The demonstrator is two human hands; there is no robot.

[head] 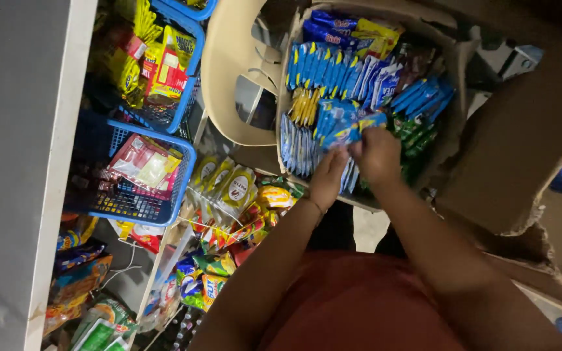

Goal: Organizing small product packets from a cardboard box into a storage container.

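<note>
An open cardboard box (461, 71) in front of me is packed with rows of small snack packets: blue ones, yellow ones and green ones. Both my hands are inside it. My right hand (376, 153) pinches a blue packet (348, 130) and lifts it above the rows. My left hand (328, 175) rests right beside it, fingers curled against the same packet and the blue packets (297, 149) below. My forearms reach in from the bottom of the view over my red top.
A beige plastic chair (229, 71) stands left of the box. Blue plastic baskets (183, 162) full of snack bags sit on a rack at left, with hanging sachets (229, 185) below. A grey wall (14, 162) runs along the left. More cardboard (521, 143) is at right.
</note>
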